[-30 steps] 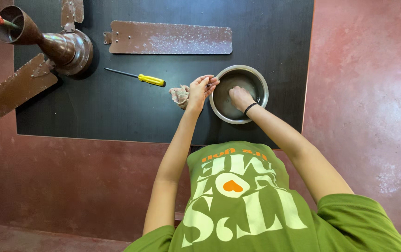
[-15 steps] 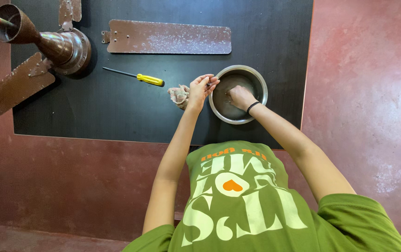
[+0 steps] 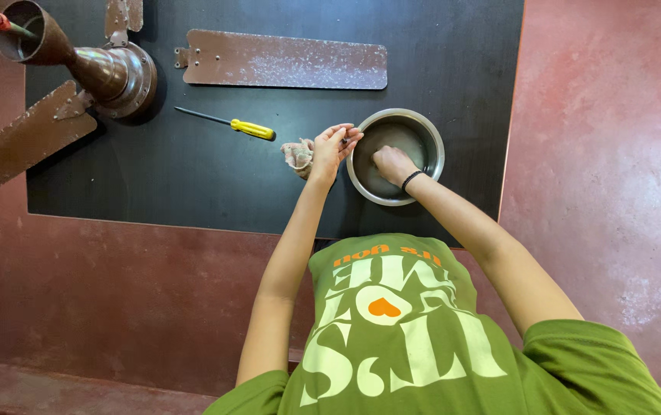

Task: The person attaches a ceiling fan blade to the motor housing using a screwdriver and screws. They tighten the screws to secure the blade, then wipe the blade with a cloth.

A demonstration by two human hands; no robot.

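The person's right hand [image 3: 392, 163] is reaching down inside the steel bowl [image 3: 432, 131], which is sitting on the black mat [image 3: 192, 184] near the mat's right edge. The fingers are curled toward the bowl's bottom, but the back of the hand is hiding them, so I cannot tell whether that grip is closed on anything. A dark band is circling the right wrist just above the bowl's near rim.

The left hand [image 3: 330, 150] is hovering just left of the bowl, at its rim. Its grip is narrow: the fingertips [image 3: 348, 138] are pinched together on something too small to make out. Just left of this hand, on the side away from the bowl, a crumpled pale cloth [image 3: 297, 154] is lying against the heel of the hand; whether the hand is actually holding it is unclear.

Farther left of the bowl, beyond the cloth, a screwdriver [image 3: 250, 127] with a yellow handle is lying on the mat, its shaft pointing away from the bowl. Up and to the left of the bowl, a loose brown fan blade [image 3: 284, 59] is lying flat. Well to the left of the bowl, the brown fan motor [image 3: 115, 77] is resting at the mat's far corner, with another blade [image 3: 15, 146] attached and reaching out over the reddish floor [image 3: 599, 154].
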